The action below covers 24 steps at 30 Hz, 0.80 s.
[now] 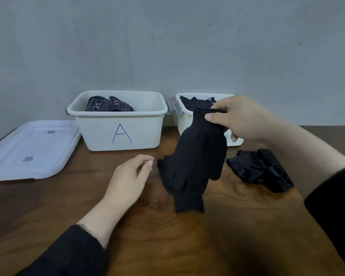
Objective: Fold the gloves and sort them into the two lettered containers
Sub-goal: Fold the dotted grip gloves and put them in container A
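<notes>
My right hand [241, 118] pinches the top edge of a plain black glove [195, 166], which hangs down over the wooden table [227, 236] in front of the right-hand white container [182, 120]. That container's letter is hidden; black gloves [199, 101] lie inside it. My left hand [127, 182] hovers just left of the hanging glove, fingers loosely curled and holding nothing. The white container marked A [120, 132] stands at the back left with patterned grey gloves [108, 105] in it. Another black glove [259, 169] lies crumpled on the table to the right.
Pale plastic lids [30, 148] lie stacked at the far left of the table. A grey wall rises directly behind both containers. My dark sleeves cover both forearms at the bottom and right edges.
</notes>
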Tool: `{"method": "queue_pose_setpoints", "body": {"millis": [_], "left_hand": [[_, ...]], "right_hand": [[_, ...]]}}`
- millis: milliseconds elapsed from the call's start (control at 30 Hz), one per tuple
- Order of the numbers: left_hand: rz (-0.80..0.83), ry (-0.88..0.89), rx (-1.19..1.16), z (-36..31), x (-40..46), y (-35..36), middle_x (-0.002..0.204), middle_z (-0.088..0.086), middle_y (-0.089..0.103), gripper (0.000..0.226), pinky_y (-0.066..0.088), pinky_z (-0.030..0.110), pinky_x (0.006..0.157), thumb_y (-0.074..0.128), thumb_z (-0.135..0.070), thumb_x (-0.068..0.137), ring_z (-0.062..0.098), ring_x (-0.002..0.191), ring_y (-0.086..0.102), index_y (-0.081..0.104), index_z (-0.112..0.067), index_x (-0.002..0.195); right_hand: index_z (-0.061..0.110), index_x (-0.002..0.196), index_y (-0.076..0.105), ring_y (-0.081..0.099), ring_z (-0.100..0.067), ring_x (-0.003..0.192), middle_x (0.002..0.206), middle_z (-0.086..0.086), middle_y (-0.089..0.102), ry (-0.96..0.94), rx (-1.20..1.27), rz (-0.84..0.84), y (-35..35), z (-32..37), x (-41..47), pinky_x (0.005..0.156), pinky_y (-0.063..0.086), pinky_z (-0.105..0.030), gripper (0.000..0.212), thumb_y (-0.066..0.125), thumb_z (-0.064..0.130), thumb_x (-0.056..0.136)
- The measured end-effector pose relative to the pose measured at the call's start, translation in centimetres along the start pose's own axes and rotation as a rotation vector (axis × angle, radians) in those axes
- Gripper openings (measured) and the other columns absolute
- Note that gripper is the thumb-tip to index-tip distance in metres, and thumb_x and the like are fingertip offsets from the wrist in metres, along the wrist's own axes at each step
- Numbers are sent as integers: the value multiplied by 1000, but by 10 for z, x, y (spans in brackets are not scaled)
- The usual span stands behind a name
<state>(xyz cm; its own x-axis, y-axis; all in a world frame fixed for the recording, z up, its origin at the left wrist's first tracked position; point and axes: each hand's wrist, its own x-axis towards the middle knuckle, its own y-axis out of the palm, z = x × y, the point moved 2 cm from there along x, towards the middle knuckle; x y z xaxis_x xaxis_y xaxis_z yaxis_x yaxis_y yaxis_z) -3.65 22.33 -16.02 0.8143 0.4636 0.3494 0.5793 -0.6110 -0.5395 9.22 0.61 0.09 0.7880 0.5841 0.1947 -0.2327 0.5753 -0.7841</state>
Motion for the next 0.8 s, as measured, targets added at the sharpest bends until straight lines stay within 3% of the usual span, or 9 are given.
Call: {"method": "queue_pose_setpoints", "body": {"millis": [67, 133, 200, 267, 400, 467, 533, 700, 800], "left_hand": [[-30, -33, -23, 10, 1, -4, 91, -20, 70, 16, 44, 12, 76, 51, -35, 101, -9, 92, 58, 65, -37, 107], [-54, -44, -38, 11, 3, -4, 91, -19, 69, 16, 39, 7, 72, 50, -34, 100, -9, 90, 58, 65, -36, 107], [-30, -30, -16, 12, 4, -1, 94, -19, 69, 17, 37, 4, 72, 50, -34, 100, -7, 92, 58, 64, -37, 108], [-14, -15, -9, 13, 5, 2, 99, -19, 68, 19, 37, 4, 75, 50, -34, 100, -4, 96, 59, 65, -36, 111], [-16, -1, 38, 16, 9, 4, 101, -21, 65, 19, 44, 12, 80, 52, -32, 100, -2, 93, 58, 67, -31, 110], [22, 8, 84, 17, 11, 8, 105, -19, 65, 18, 47, 23, 90, 54, -30, 99, 0, 96, 58, 68, -30, 110], [132, 42, 179, 17, 11, 16, 119, -16, 64, 25, 42, 23, 99, 54, -31, 99, 4, 109, 56, 66, -28, 120], [336, 110, 382, 16, 5, 29, 154, -11, 42, 47, 17, 26, 119, 46, -43, 102, 7, 144, 32, 47, -30, 146], [314, 133, 396, 18, 7, 31, 150, -11, 46, 46, 27, 34, 118, 47, -43, 101, 11, 139, 40, 47, -30, 146]], "right_hand": [[24, 93, 73, 67, -14, 51, 85, -4, 72, 6, 37, -46, 6, 2, 10, 69, 62, -39, 15, 63, 34, 97], [27, 92, 73, 73, -18, 62, 78, 8, 71, -26, 120, -139, 9, 1, 17, 80, 60, -54, 14, 63, 36, 97], [28, 91, 73, 74, -17, 68, 78, 8, 73, -87, 194, -211, 14, 2, 14, 84, 59, -51, 14, 62, 32, 98], [28, 93, 73, 72, -9, 78, 87, 6, 74, -170, 153, -242, 30, -4, -4, 84, 56, -34, 11, 63, 27, 98], [35, 102, 75, 60, 12, 101, 101, 26, 70, -275, -78, -59, 105, -54, -64, 92, 45, -11, 15, 72, 23, 92], [34, 113, 74, 52, 14, 122, 120, 32, 64, -312, -82, 102, 136, -82, -87, 106, 38, -13, 18, 67, 33, 96], [36, 121, 72, 42, 14, 133, 130, 36, 58, -275, -50, 123, 142, -95, -94, 113, 29, -12, 28, 59, 43, 97], [35, 120, 71, 41, 14, 133, 131, 32, 59, -338, -134, 88, 145, -98, -91, 119, 24, -31, 33, 49, 50, 101], [35, 119, 71, 45, 15, 129, 128, 30, 63, -355, -162, 20, 148, -101, -90, 120, 25, -40, 38, 42, 50, 100]]}}
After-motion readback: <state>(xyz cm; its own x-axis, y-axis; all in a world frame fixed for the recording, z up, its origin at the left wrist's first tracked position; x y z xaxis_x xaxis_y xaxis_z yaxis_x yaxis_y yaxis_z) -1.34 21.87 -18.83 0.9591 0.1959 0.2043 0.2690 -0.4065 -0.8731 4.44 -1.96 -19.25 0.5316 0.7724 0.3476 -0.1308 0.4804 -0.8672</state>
